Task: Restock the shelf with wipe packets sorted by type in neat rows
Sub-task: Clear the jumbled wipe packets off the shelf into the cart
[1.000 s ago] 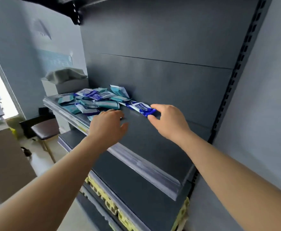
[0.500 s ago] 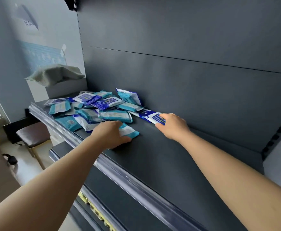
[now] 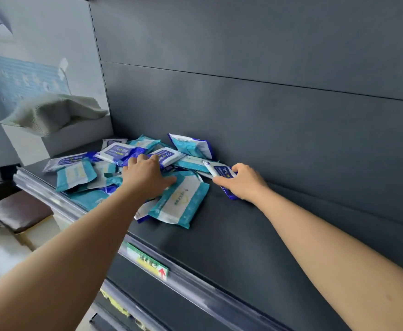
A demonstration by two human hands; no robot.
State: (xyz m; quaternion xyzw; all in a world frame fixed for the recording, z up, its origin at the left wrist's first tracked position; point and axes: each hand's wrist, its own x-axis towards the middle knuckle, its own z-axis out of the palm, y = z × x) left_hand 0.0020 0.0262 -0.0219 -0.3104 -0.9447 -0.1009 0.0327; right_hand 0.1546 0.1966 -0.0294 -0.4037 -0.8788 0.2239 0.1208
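A loose pile of wipe packets (image 3: 114, 163) lies on the dark shelf (image 3: 231, 235), some teal and white, others dark blue and white. My left hand (image 3: 145, 176) rests palm down on the pile, its thumb on a large teal packet (image 3: 181, 201) at the front. To the right, my right hand (image 3: 243, 182) grips a dark blue packet (image 3: 222, 172) marked 75%, lifted on its edge near the back panel.
A white box with a crumpled cloth (image 3: 52, 113) stands at the shelf's left end. The shelf's front rail carries a green and yellow price label (image 3: 148, 261). A stool (image 3: 19, 211) sits on the floor at the left. More shelf runs to the right.
The camera has come closer to the shelf. My left hand slid forward onto the pile and a teal packet. My right hand closed on the dark blue packet and tipped it up.
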